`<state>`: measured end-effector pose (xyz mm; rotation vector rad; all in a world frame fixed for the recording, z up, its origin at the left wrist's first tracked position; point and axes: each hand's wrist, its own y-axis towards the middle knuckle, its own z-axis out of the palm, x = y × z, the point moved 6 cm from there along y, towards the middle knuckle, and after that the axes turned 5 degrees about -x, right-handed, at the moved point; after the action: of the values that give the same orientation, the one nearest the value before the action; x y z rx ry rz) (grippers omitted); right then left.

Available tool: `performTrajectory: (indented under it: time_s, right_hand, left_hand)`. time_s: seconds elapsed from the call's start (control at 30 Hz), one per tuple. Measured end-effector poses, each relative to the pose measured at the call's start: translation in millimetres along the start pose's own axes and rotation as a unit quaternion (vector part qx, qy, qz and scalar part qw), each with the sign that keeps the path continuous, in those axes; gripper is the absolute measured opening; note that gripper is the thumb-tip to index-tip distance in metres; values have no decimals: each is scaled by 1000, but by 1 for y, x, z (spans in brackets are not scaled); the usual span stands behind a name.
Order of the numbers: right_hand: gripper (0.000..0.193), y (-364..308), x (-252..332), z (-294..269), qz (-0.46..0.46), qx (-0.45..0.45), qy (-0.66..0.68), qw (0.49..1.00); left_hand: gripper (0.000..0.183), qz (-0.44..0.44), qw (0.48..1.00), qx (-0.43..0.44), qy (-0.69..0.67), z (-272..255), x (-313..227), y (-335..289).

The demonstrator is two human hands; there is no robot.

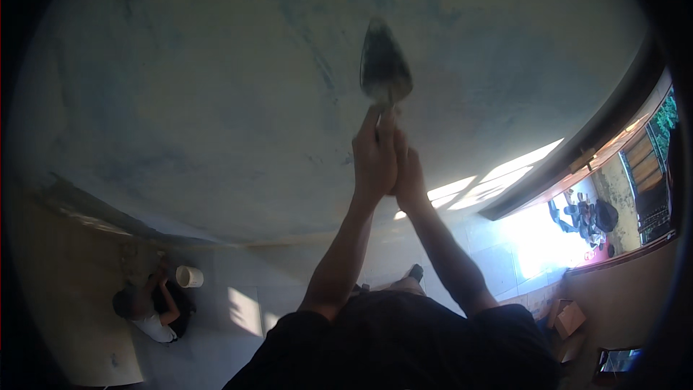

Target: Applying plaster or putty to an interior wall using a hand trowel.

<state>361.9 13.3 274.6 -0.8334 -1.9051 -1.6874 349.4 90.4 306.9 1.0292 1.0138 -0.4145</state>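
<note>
A pointed trowel (385, 65) with a dark, leaf-shaped metal blade is held up before the wall (216, 94), tip pointing up. My left hand (374, 159) is closed around its handle. Pressed close beside it, my right hand (408, 177) is closed too, seemingly on the lower part of the same handle. The fingers overlap and hide most of the handle. Whether the blade touches the wall I cannot tell. Pale plaster covers the wall, with bluish patches and scrape marks around the blade.
At the lower left a person (162, 307) crouches by the wall near a white bucket (189, 276). A bright doorway (548, 238) opens on the right, with several shoes (588, 217) beyond it. A cardboard box (569, 319) stands at the lower right. Light tiles (289, 274) cover the floor.
</note>
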Motion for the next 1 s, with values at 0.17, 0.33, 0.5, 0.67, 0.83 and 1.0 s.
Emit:
performTrajectory:
  time_s: [0.17, 0.33, 0.5, 0.67, 0.83, 1.0]
  right_hand:
    - [52, -20, -14, 4, 247, 88, 116, 958]
    - [39, -43, -28, 6, 106, 111, -34, 988]
    - [35, -40, -26, 18, -47, 38, -85, 995]
    - [36, -31, -15, 24, 229, 102, 80, 965]
    - [44, -31, -9, 32, 137, 52, 18, 989]
    - [52, -23, -6, 38, 294, 104, 120, 942]
  left_hand:
    - [26, -57, 997, 28, -31, -7, 18, -9]
    - [26, -75, 996, -6, -52, -13, 34, -35]
    - [27, -71, 997, -14, -33, -26, 44, -26]
    - [29, -63, 994, 0, -92, -27, 18, -15]
    - [29, -74, 995, 8, -63, -36, 17, -8]
    - [29, -37, 998, -7, -45, -42, 15, -2]
